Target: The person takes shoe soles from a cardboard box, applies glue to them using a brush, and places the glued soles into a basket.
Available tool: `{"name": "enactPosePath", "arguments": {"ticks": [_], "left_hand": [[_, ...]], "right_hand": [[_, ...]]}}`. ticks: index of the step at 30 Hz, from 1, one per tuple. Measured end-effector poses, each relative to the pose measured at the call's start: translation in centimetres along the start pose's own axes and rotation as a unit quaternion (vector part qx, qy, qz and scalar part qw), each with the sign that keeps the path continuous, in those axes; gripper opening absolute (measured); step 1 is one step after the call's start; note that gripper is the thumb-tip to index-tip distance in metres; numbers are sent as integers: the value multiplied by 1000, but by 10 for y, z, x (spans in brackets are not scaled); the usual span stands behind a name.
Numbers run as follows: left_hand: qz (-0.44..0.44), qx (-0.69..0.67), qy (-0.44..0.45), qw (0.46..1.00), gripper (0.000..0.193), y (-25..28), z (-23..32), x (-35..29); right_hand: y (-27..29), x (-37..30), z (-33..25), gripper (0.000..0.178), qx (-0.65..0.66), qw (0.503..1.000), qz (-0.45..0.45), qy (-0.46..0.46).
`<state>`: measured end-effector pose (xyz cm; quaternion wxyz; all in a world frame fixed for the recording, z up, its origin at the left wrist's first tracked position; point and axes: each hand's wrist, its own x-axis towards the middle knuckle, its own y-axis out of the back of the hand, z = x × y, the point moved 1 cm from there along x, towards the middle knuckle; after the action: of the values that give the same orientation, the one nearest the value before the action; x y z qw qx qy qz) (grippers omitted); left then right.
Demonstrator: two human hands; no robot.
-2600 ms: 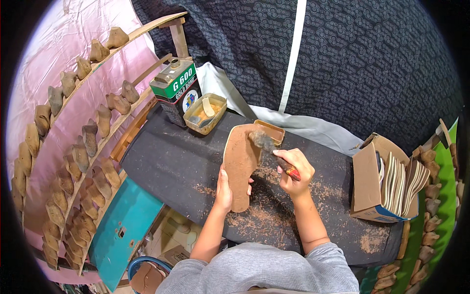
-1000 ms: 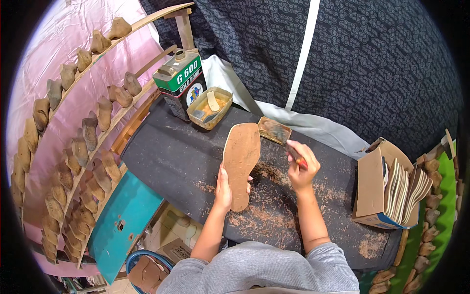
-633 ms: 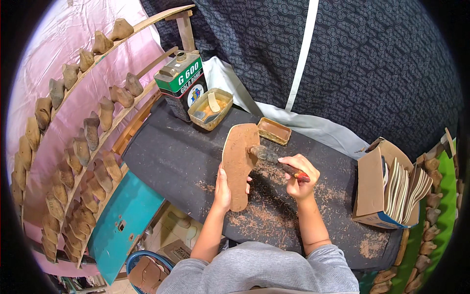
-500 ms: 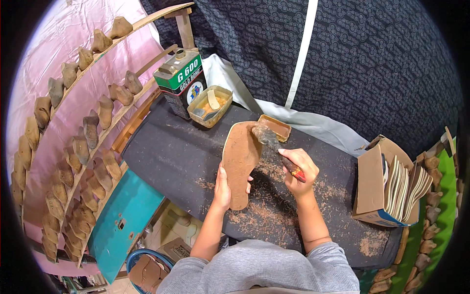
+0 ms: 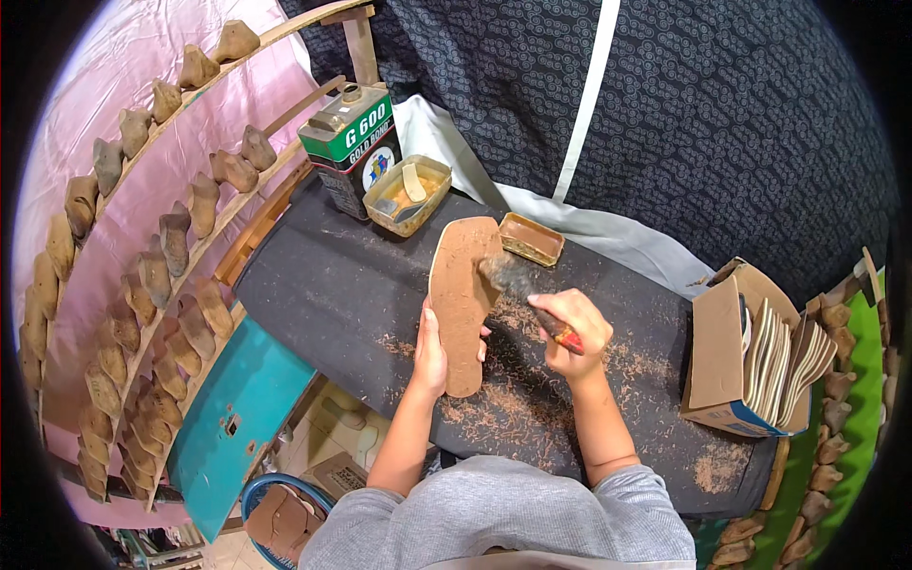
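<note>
A brown shoe sole (image 5: pixel 462 313) with a pale edge stands out in front of me over the table. My left hand (image 5: pixel 430 356) grips it near the narrow end, thumb on one side and fingertips showing at the other. In my right hand (image 5: pixel 578 328) is a brush (image 5: pixel 515 278) with a dark handle that ends in red and yellow. Its grey, matted bristles touch the sole's right side, below the broad end. Just beyond the brush sits a small rectangular tray (image 5: pixel 547 258) holding something brown.
A green and black metal can (image 5: pixel 350 142) and a plastic tub (image 5: pixel 410 226) with a pale scraper stand at the back left. Brown shavings (image 5: pixel 522 418) litter the dark tabletop. A cardboard box (image 5: pixel 714 356) of soles stands right. Racks of shoe lasts (image 5: pixel 174 249) line the left.
The sole has shifted slightly away from me and a little left. The brush has slid down and left against it, uncovering more of the small tray.
</note>
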<state>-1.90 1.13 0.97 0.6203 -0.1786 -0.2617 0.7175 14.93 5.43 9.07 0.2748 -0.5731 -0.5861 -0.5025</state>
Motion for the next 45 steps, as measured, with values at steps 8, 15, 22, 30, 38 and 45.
{"name": "enactPosePath", "arguments": {"ticks": [8, 15, 22, 30, 38, 45], "left_hand": [[-24, 6, 6, 1000, 50, -3, -6, 0], [-22, 25, -8, 999, 49, -9, -2, 6], [-58, 19, 20, 998, 50, -8, -12, 4], [-18, 35, -2, 999, 50, -17, -7, 3], [-60, 11, 12, 998, 53, -17, -8, -3], [-54, 55, -20, 997, 52, -14, -2, 0]], "right_hand": [[0, 2, -8, 37, 29, 999, 22, -20], [-2, 2, -13, 39, 17, 999, -33, 25], [7, 4, -16, 39, 51, 998, -33, 0], [13, -1, -17, 40, 58, 991, -117, 30], [8, 12, -19, 41, -5, 1000, 8, -6], [5, 15, -24, 39, 20, 993, -90, 72]]}}
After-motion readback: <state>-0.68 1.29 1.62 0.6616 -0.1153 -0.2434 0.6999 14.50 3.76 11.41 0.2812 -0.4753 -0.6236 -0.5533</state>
